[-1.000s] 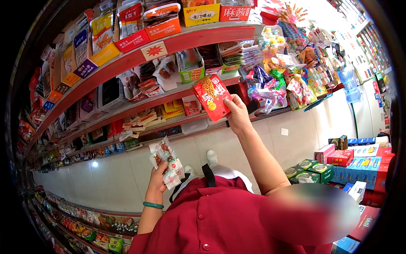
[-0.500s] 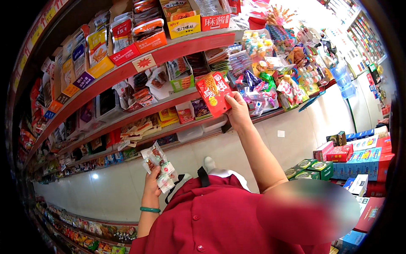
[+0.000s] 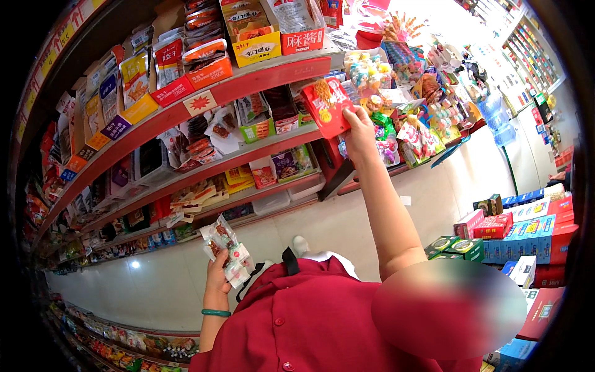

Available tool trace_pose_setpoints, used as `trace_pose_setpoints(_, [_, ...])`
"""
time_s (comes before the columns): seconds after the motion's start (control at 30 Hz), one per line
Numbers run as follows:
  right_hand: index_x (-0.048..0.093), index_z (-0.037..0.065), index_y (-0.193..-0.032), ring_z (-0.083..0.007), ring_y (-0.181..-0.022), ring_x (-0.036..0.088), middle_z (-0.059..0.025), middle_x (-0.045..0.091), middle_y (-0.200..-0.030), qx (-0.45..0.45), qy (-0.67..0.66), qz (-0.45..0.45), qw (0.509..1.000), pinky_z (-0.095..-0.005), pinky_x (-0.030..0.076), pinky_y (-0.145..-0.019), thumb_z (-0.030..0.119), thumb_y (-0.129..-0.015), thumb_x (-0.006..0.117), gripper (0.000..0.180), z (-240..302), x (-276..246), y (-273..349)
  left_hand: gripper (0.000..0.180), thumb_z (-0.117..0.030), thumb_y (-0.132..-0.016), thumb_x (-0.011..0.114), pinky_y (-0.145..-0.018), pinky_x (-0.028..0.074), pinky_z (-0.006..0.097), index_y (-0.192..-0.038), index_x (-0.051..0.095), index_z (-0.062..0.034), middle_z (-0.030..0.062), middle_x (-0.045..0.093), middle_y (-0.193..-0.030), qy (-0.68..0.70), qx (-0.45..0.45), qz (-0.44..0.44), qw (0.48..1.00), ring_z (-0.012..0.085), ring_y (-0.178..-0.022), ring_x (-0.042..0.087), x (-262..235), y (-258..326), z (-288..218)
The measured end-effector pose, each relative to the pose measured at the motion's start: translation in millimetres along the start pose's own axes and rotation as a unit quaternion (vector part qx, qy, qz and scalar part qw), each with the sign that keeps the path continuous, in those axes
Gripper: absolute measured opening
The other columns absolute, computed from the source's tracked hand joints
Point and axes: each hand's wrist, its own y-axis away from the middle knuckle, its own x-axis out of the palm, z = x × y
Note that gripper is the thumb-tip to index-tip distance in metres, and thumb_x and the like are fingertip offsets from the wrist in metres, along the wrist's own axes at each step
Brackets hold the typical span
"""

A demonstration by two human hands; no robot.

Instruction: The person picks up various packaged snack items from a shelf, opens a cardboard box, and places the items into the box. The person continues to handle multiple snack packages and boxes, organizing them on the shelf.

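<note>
My right hand (image 3: 361, 131) is stretched out toward the shelves, its thumb and fingers closed on the lower right edge of a flat red snack packet (image 3: 326, 106). The packet hangs in the air in front of the shelf's right end, close to a heap of colourful sweets and toys (image 3: 387, 93). Lower down, my left hand (image 3: 217, 273) grips several small clear snack packets (image 3: 224, 243) with brown contents, away from the shelves and over the floor. A green bangle (image 3: 215, 312) circles the left wrist.
A curved red-edged shelf (image 3: 266, 73) carries open boxes of snack packets, with more tiers below. Stacked blue cartons (image 3: 527, 239) and green boxes (image 3: 466, 248) stand at the right. Another shelf with bagged goods (image 3: 133, 341) lies at lower left. Pale floor tiles (image 3: 167, 288) run between.
The red packet has moved up and to the right in my right hand, tilting slightly. My left hand keeps its clear packets and sits a little lower. The view has shifted slightly.
</note>
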Motion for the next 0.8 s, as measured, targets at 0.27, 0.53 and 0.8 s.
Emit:
trace_pose_setpoints(0.27, [0.053,0.009,-0.089,-0.0109,-0.064,0.054,-0.0026,0.058,-0.078,0.013,0.085,-0.046,0.995,-0.0246,0.044,-0.052,0.014,-0.086,0.058,0.007,-11,19,-74,0.034,-0.014,-0.086,0.057,-0.071,0.055,0.043,-0.117,0.049,-0.0028,0.011,0.06,-0.103,0.04,-0.007,0.007,0.999,0.0258,-0.089,0.062,3,-1,4])
trace_pose_setpoints(0.53, [0.057,0.0,-0.101,-0.0165,-0.067,0.058,-0.0081,0.063,-0.083,0.022,0.216,-0.035,0.975,-0.0321,0.049,-0.057,0.014,-0.083,0.063,0.023,-34,31,-142,0.034,-0.015,-0.086,0.056,-0.071,0.055,0.043,-0.117,0.049,-0.0018,0.0119,0.06,-0.102,0.039,-0.034,-0.006,0.999,0.0259,-0.087,0.062,-5,2,10])
trace_pose_setpoints(0.8, [0.057,0.003,-0.111,-0.0268,-0.095,0.06,-0.013,0.062,-0.109,-0.162,0.565,-0.016,0.809,-0.0356,0.048,-0.078,0.031,-0.084,0.059,0.039,-34,27,-181,0.034,-0.028,-0.085,0.057,-0.059,0.055,0.036,-0.106,0.056,-0.0007,0.0125,0.065,-0.087,-0.013,-0.003,-0.038,0.999,0.0259,-0.071,0.065,2,1,17])
